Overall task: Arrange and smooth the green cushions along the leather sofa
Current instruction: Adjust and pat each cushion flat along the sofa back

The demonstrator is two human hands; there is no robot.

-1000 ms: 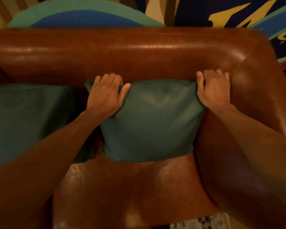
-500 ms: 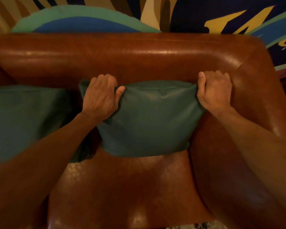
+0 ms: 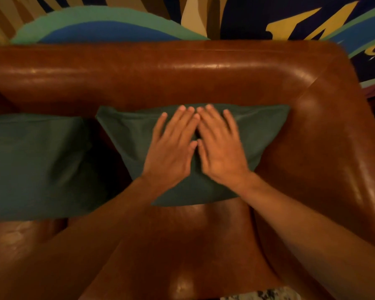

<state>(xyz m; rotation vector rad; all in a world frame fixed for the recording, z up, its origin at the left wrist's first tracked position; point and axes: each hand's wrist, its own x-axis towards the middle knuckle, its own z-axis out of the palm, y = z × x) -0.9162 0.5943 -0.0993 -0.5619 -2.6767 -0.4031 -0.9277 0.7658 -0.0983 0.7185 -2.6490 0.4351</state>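
A green cushion (image 3: 260, 131) leans against the backrest of the brown leather sofa (image 3: 182, 72), tucked into the right corner by the armrest. My left hand (image 3: 171, 148) and my right hand (image 3: 220, 148) lie flat side by side on the middle of its face, fingers spread and pointing toward the backrest, holding nothing. A second green cushion (image 3: 35, 163) leans against the backrest further left, apart from the first by a dark gap.
The sofa's right armrest (image 3: 333, 169) curves along the right side. The seat (image 3: 193, 245) stretches toward me below the cushions. A painted wall (image 3: 247, 18) in blue, green and yellow rises behind the backrest. A patterned floor patch (image 3: 264, 294) shows at the bottom.
Both hands have let go of the cushion's top corners and moved inward to press flat on its middle. The cushion now rests further into the right corner.
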